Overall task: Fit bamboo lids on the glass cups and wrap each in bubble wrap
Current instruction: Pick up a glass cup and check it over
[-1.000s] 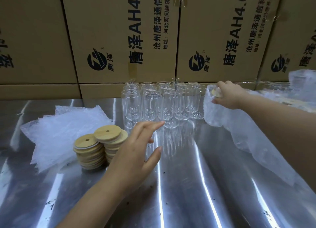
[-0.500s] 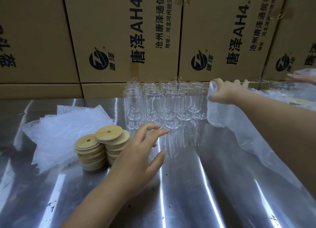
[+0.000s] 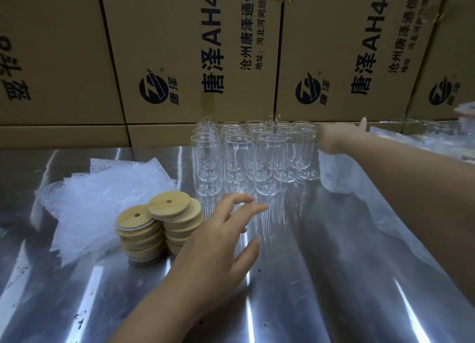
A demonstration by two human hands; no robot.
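Metal surface (image 3: 321, 286), reflective, set against a wall of printed cardboard boxes (image 3: 180, 34).

Glass cups (image 3: 241, 160): a tight cluster standing upright in rows at the back centre of the surface, close to the boxes. All visible cups are uncovered and unwrapped.

Bamboo lids (image 3: 154, 227): two stacks side by side, left of and nearer than the cups. The right stack leans, its top lid shifted off centre. Each top lid shows a small hole.

Bubble wrap sheets (image 3: 102, 201): a loose pile lying flat, left of the lid stacks and touching them.

Left hand (image 3: 218, 242): released, fingers spread and lightly bent, grasping nothing, poised just in front of the nearest cups and beside the lids.

Right hand (image 3: 336, 137): reaches to the right of the cup cluster, near the boxes, above a further bubble wrap sheet (image 3: 365, 209) that trails under the forearm. The hand is blurred; one digit points up, and whether it grasps anything cannot be told.
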